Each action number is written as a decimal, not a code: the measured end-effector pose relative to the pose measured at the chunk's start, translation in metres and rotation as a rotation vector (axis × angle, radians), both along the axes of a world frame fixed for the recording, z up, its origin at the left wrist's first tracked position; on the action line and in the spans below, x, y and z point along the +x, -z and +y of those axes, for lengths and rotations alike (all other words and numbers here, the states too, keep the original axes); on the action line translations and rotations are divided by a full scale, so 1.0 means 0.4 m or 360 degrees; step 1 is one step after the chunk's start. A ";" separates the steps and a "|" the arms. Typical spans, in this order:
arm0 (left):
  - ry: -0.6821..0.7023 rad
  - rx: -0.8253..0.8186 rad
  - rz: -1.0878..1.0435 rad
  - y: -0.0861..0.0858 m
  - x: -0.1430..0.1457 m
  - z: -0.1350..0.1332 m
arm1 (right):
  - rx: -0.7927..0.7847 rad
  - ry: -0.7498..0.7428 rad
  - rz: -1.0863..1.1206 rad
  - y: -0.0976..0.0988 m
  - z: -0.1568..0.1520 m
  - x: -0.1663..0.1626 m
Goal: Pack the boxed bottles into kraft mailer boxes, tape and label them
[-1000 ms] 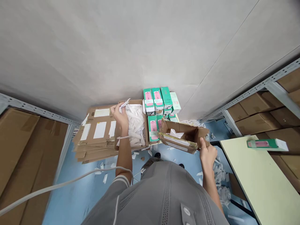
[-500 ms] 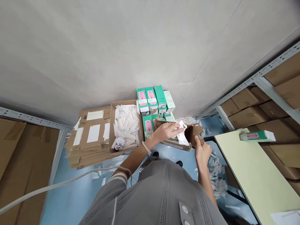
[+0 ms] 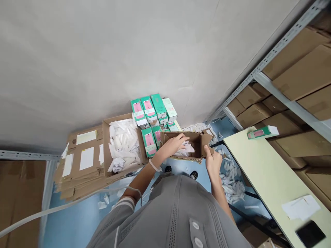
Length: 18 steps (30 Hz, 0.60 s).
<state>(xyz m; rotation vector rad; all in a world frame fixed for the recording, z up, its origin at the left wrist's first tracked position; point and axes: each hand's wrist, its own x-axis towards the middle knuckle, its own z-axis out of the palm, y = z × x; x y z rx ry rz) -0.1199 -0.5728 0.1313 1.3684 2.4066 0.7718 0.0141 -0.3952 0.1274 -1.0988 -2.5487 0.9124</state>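
Note:
In front of me is a small open cardboard box (image 3: 198,146), tilted so that its brown inside shows. My right hand (image 3: 213,161) grips the torn flap at its right end, thumb on top. My left hand (image 3: 173,146) reaches into the left half of the box, its fingers curled on crumpled white paper (image 3: 186,148). Left of the hands stands a larger carton (image 3: 105,144) heaped with white paper strips (image 3: 124,141). Behind the small box, green boxes with pink pictures (image 3: 148,109) are stacked against the wall.
Flattened cardboard (image 3: 77,151) is piled at the left. A pale table (image 3: 258,165) at the right bears a green box (image 3: 262,132), white papers (image 3: 301,207) and a black flat object (image 3: 310,234). Shelves hold cartons (image 3: 302,148). A white cable (image 3: 59,208) crosses the left; paper scraps (image 3: 230,179) litter the floor.
My left hand, with the white paper, has gone from above the box's rim down into it. The box now shows more of its inside. The view has swung to the right.

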 end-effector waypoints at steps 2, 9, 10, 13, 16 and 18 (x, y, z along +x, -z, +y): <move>0.0090 0.0099 -0.0040 -0.013 0.003 0.020 | -0.0049 0.0029 0.0049 0.002 0.023 0.013; 0.0400 0.0179 0.0043 -0.049 0.020 0.148 | -0.0190 0.0320 0.0130 0.012 0.148 0.082; 0.0440 0.0216 0.0079 -0.050 0.024 0.178 | -0.0191 0.0380 0.0137 0.012 0.175 0.098; 0.0390 0.0389 0.0179 -0.044 0.040 0.286 | -0.0186 0.0591 0.0171 0.012 0.276 0.169; 0.0140 0.0529 0.0178 -0.014 0.062 0.422 | -0.0136 0.0846 0.0200 0.011 0.390 0.273; 0.0151 0.0499 0.0049 0.018 0.081 0.525 | -0.0086 0.1039 0.0170 0.010 0.460 0.353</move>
